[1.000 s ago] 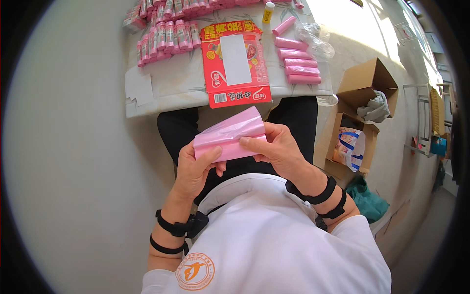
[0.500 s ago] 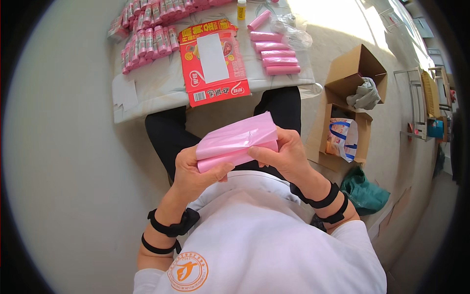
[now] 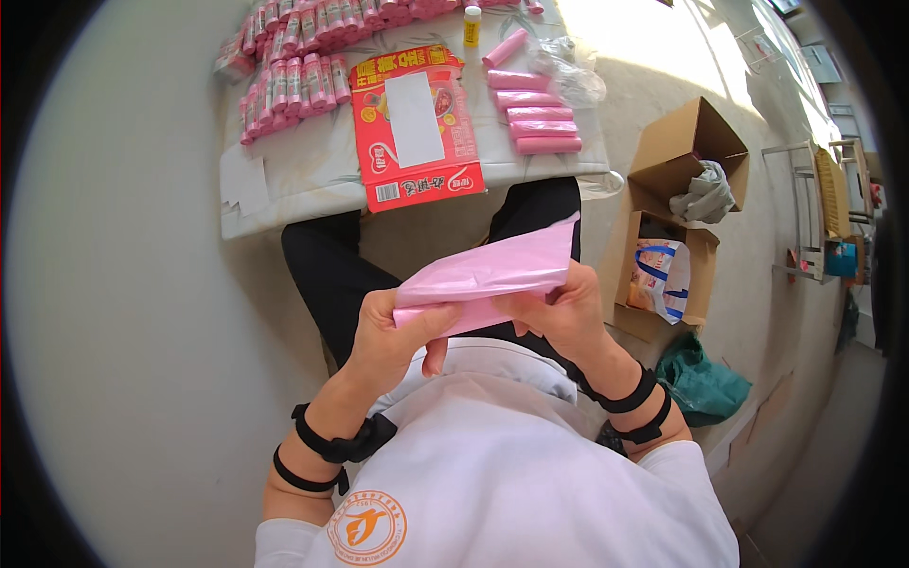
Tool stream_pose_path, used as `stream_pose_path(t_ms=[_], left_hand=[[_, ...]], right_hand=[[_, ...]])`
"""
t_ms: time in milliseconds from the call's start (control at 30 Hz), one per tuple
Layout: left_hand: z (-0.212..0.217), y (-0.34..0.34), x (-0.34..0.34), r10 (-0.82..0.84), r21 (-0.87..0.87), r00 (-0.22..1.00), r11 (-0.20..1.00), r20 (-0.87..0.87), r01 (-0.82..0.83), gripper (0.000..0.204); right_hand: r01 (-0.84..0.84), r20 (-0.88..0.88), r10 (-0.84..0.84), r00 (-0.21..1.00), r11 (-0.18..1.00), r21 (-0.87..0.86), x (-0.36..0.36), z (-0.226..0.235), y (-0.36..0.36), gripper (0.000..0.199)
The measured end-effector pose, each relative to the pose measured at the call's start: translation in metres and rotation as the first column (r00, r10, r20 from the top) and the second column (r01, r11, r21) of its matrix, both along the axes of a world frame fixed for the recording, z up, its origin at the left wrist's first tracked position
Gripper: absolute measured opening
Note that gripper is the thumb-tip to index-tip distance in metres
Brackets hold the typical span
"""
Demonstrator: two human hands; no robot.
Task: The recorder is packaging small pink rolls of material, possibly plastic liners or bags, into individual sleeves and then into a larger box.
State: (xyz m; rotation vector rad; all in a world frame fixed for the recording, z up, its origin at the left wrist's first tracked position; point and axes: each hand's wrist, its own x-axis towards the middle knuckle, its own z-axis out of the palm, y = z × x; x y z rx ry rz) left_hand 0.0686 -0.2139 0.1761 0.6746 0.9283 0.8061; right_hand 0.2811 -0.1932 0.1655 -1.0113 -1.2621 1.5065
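Observation:
Above my lap I hold a pink plastic bag roll (image 3: pixel 488 270), its shiny film partly loose and fanning up toward the right. My left hand (image 3: pixel 383 339) grips its left end, thumb lying along the near side and fingers beneath. At the other end, my right hand (image 3: pixel 568 310) pinches the film between thumb and fingers, the loose corner rising above it. On the table in front lie several unlabelled pink rolls (image 3: pixel 544 114). To the left is a heap of labelled pink rolls (image 3: pixel 303 85), stacked in layers.
A flattened red carton (image 3: pixel 462 142) with a white paper (image 3: pixel 414 118) on it lies mid-table. Behind are a yellow bottle (image 3: pixel 472 28) and clear plastic wrap (image 3: pixel 579 85). Cardboard boxes (image 3: pixel 703 275) and a green bag (image 3: pixel 703 381) stand on the floor at right.
Both hands have shifted slightly right with the pink roll. Its loose film is spread wider, with the right corner pulled higher and further out.

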Motion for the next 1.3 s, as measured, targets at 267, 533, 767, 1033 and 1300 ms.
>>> stream_pose_path(t_ms=[267,533,767,1033,1300], left_hand=[[-0.003,0.004,-0.006,-0.104,-0.035,0.994,0.994,-0.031,0.103,0.011],[-0.006,-0.001,0.001,0.084,-0.181,0.993,0.981,0.085,-0.068,0.016],[-0.003,-0.009,0.008,0.101,0.255,0.963,0.966,-0.249,-0.036,0.017],[0.003,-0.004,0.005,0.125,-0.036,0.992,0.991,-0.030,-0.127,0.015],[0.009,-0.005,0.003,0.018,0.106,0.995,0.994,-0.098,-0.008,0.025]], right_hand=[[-0.015,-0.058,0.008,0.998,0.992,-0.125,-0.001,0.001,0.001,0.018],[-0.249,0.150,0.218,0.964,0.938,0.239,0.010,-0.010,0.009,0.030],[-0.148,0.005,0.164,0.986,0.904,-0.402,0.003,-0.005,0.001,0.018],[-0.071,0.101,0.060,0.993,0.991,0.112,0.001,-0.004,-0.001,0.025],[-0.226,-0.239,0.127,0.963,0.861,-0.455,0.004,0.014,0.006,0.025]])
